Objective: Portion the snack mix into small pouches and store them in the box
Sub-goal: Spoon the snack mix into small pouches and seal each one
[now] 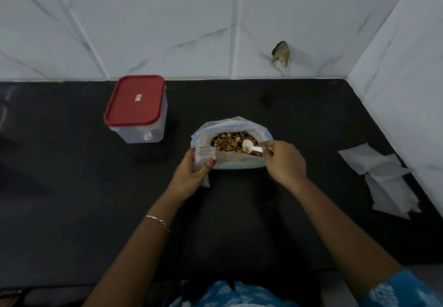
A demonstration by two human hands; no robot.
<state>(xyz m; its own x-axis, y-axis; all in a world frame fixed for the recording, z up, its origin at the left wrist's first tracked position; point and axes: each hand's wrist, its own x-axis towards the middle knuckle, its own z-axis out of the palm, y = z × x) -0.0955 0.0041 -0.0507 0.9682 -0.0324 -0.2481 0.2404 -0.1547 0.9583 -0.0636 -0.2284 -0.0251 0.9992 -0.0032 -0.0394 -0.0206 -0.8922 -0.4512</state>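
A black countertop [96, 199] fills most of the view, meeting a wall of white marble-patterned tiles [155, 24] at the back and on the right. A person's two bare forearms reach forward from the bottom edge, the left wrist wearing a thin chain bracelet [158, 222]. Toward the back left stands a clear plastic box [141, 132] closed with a red lid [135, 100], well apart from the hands. At the centre sits a large open zip bag [231, 139] holding brown and yellow snack mix [230, 142]. Near the right wall lies a loose pile of small empty white pouches [383, 179], flat on the counter. The left hand [191, 177] is curled closed around one small clear pouch [202, 160], holding it upright just beside the big bag's left edge, thumb pressed against the pouch's front. The right hand [282, 163] pinches the handle of a small white scoop [249, 146] between fingertips, with the scoop's bowl resting in the snack mix inside the bag.
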